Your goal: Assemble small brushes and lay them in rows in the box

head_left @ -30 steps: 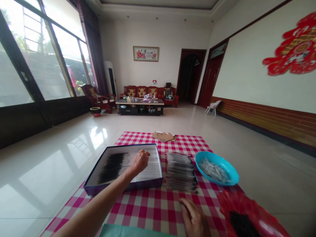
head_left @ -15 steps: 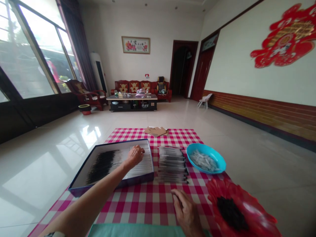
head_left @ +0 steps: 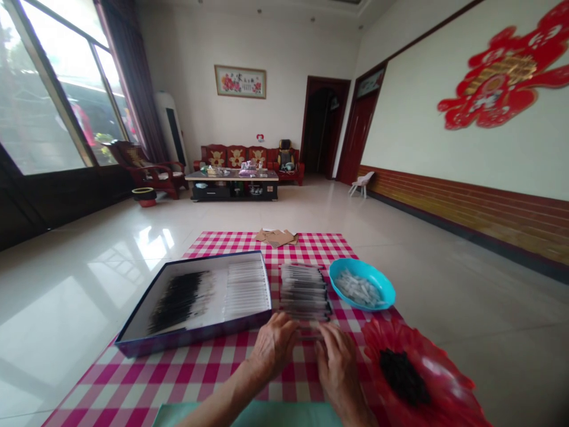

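Note:
My left hand [head_left: 275,347] and my right hand [head_left: 338,370] sit side by side at the near end of a flat stack of thin white sticks with dark ends [head_left: 304,293]. Their fingers touch that end, but a firm grip cannot be made out. To the left, a dark blue box [head_left: 191,340] holds rows of similar sticks, with a black band across them. A blue bowl [head_left: 355,265] of small translucent pieces stands beyond the stack. On a red flower-shaped tray [head_left: 427,350] at the right lies a black fibrous heap [head_left: 402,376].
All of this lies on a pink checked cloth [head_left: 213,373] on a glossy tile floor. Brown cardboard scraps [head_left: 275,238] lie at its far edge. A teal cloth [head_left: 244,415] shows at the near edge. A sofa and low table stand far off.
My left hand has left the box and come to the near end of the stack. My right hand has moved up to the stack beside it. The view has shifted slightly.

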Demonstrator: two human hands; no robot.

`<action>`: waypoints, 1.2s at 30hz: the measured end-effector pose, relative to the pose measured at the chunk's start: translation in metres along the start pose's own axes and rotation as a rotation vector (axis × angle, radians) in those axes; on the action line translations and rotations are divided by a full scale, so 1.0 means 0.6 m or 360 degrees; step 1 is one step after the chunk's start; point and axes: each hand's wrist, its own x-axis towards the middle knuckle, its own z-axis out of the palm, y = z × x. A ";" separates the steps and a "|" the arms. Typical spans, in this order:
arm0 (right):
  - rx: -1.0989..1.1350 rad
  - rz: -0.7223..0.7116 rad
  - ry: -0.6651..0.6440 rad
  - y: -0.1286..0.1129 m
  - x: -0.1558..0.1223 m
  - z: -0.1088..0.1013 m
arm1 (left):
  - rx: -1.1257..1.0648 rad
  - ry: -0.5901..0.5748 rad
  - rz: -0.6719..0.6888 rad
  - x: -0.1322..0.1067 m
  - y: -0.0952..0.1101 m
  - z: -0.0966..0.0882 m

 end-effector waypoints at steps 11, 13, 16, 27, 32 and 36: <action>0.0042 0.0105 -0.0144 -0.002 -0.004 -0.013 | 0.0078 -0.0260 0.0012 -0.028 0.011 0.020; 0.0052 0.0110 -0.0165 -0.003 -0.005 -0.014 | 0.0078 -0.0250 -0.0005 -0.021 0.012 0.019; 0.0079 0.0128 -0.0170 -0.003 -0.010 -0.012 | 0.0097 -0.0274 -0.0038 -0.012 0.012 0.016; 0.0096 0.0262 0.0098 0.011 -0.019 0.005 | 0.0062 -0.0264 -0.0138 -0.026 0.007 0.029; 0.0234 0.0319 0.0071 0.000 -0.008 -0.011 | 0.0058 -0.0164 -0.0193 -0.043 -0.008 0.019; 0.0479 0.0357 0.0027 -0.011 0.002 -0.027 | 0.0093 -0.0149 -0.0217 -0.052 -0.014 0.008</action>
